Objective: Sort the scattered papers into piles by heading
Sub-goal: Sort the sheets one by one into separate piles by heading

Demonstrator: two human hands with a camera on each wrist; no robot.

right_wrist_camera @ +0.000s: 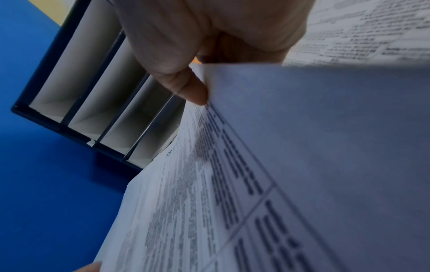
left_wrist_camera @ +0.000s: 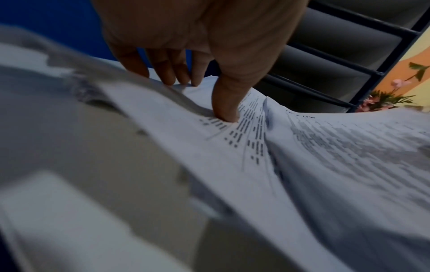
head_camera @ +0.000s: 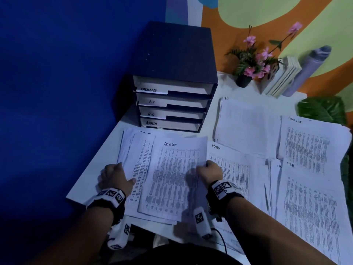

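A stack of printed sheets headed TASKLIST (head_camera: 172, 175) lies on the white table in front of me. My left hand (head_camera: 116, 175) grips its left edge; the thumb (left_wrist_camera: 227, 110) presses on top and the other fingers (left_wrist_camera: 172, 77) curl at the edge. My right hand (head_camera: 208, 169) pinches the stack's right edge, which the right wrist view shows lifted with the thumb (right_wrist_camera: 193, 90) on top. To the right lie other piles: ADMIN (head_camera: 231, 169), I.T (head_camera: 246, 121), another TASK LIST (head_camera: 309, 142) and H.R (head_camera: 309, 207).
A dark drawer unit (head_camera: 172, 54) labelled TASKLIST, I.T, H.R and ADMIN stands behind the stack against the blue wall. At the back right are a flower pot (head_camera: 243, 80), upright books (head_camera: 280, 77), a grey roll (head_camera: 309, 69) and a green leaf mat (head_camera: 322, 109). The table's left edge (head_camera: 89, 169) is close to my left hand.
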